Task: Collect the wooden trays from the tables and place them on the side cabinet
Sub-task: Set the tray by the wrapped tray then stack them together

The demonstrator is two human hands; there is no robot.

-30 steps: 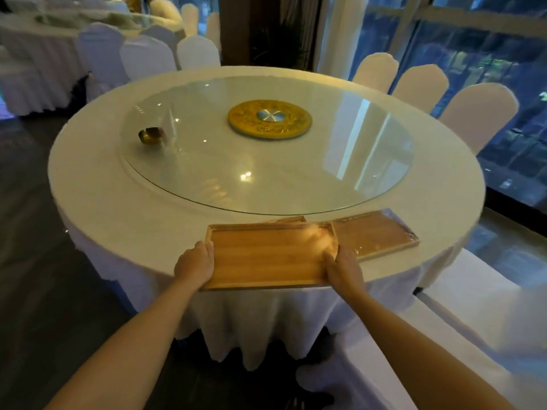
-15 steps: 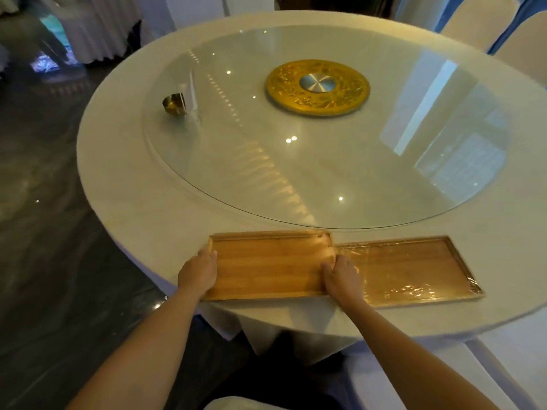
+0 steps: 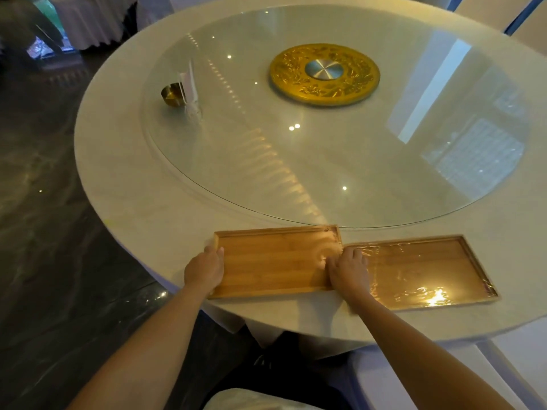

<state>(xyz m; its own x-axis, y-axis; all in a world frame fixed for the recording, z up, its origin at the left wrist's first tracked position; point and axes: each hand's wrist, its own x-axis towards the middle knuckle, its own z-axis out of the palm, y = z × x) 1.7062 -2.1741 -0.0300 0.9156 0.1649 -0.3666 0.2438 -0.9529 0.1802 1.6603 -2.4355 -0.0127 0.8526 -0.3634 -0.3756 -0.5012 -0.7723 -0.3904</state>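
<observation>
Two hands, left hand and right hand, pinch the bare tray by its ends on the worktop; beside the right grip, the wrapped tray touches and might snag the lift.

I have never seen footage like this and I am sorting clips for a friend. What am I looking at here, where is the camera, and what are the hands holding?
There is no machine here: a person wears a wide-angle camera on the head, so the one picture looks forward and down along both bare arms. In front is a round table with a white cloth and a glass turntable with a gold disc at its centre. A small brass bowl sits on the glass. At the near edge lie two wooden trays side by side. The left hand and right hand grip the ends of the bare tray. The other tray, wrapped in shiny film, lies beside it.
</observation>
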